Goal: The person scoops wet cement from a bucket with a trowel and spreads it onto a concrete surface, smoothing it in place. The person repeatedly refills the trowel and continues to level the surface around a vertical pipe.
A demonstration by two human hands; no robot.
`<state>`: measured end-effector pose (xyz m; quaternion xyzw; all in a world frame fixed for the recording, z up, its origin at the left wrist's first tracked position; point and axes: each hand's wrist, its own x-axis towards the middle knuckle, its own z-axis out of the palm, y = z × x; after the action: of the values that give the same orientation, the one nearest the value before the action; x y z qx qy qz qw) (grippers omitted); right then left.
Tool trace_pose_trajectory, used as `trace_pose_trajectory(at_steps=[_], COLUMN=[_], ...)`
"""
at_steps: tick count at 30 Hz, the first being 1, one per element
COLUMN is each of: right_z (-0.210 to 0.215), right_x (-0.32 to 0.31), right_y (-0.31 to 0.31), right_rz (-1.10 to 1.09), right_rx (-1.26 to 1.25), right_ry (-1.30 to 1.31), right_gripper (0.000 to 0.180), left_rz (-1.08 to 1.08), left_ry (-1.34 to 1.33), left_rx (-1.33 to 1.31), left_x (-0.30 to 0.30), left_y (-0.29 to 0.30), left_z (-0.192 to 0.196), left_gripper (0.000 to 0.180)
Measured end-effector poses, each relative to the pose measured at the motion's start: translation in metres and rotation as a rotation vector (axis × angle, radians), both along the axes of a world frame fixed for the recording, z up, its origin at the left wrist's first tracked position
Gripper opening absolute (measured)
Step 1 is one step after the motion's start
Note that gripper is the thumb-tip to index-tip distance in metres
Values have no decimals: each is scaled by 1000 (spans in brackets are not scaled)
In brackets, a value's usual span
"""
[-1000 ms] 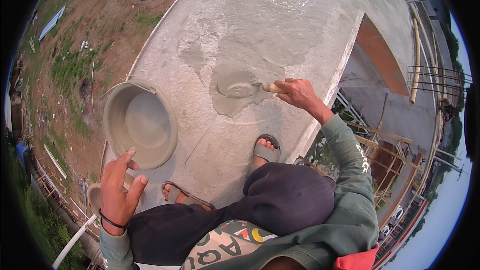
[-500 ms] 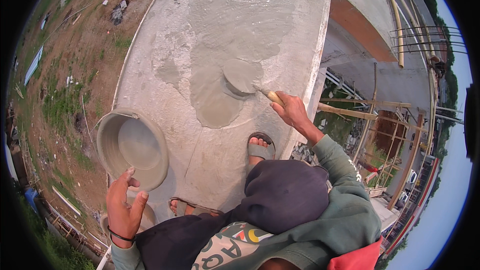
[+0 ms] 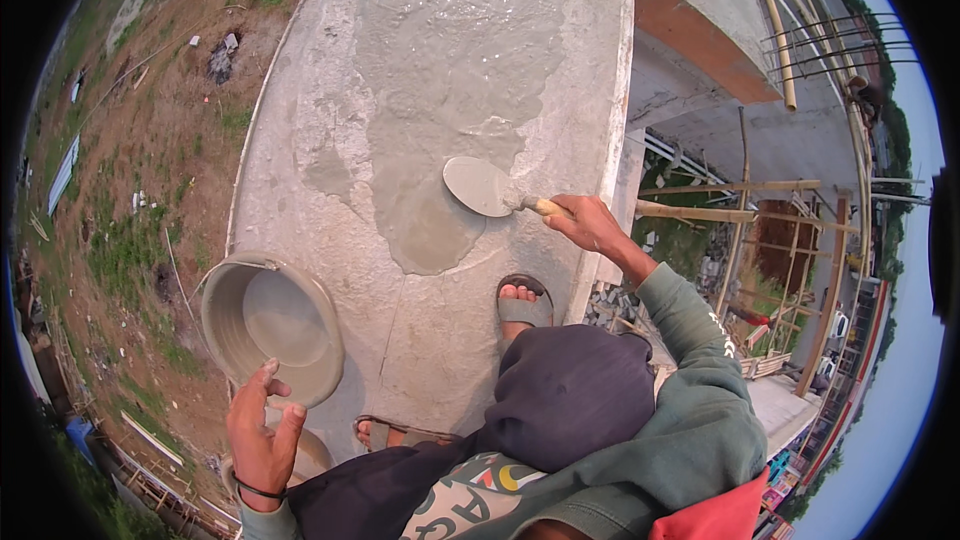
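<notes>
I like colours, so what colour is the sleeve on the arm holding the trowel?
Green, a dull greyish green. The sleeve shows best in the head view, the only one here.

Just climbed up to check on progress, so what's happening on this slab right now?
A person squats on a grey concrete slab, smoothing a wet patch of cement. The right hand grips the wooden handle of a round-bladed metal trowel, whose blade lies on the wet cement patch. The left hand is at the rim of a round grey bucket of cement slurry. Both sandalled feet rest on the dry part of the slab.
</notes>
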<state>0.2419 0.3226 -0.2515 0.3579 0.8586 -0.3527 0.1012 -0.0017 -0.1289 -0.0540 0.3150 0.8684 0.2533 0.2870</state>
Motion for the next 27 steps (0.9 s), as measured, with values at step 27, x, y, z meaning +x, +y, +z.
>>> trace_pose_trajectory(at_steps=[27], right_z=[-16], right_x=[-24], right_y=[104], right_rz=[-55], right_rx=[549], right_ry=[3], right_gripper=[32], left_rz=[124], left_ry=[-44], left_rx=[-80], left_x=[-2], left_y=[9], left_z=[-6], left_gripper=[51])
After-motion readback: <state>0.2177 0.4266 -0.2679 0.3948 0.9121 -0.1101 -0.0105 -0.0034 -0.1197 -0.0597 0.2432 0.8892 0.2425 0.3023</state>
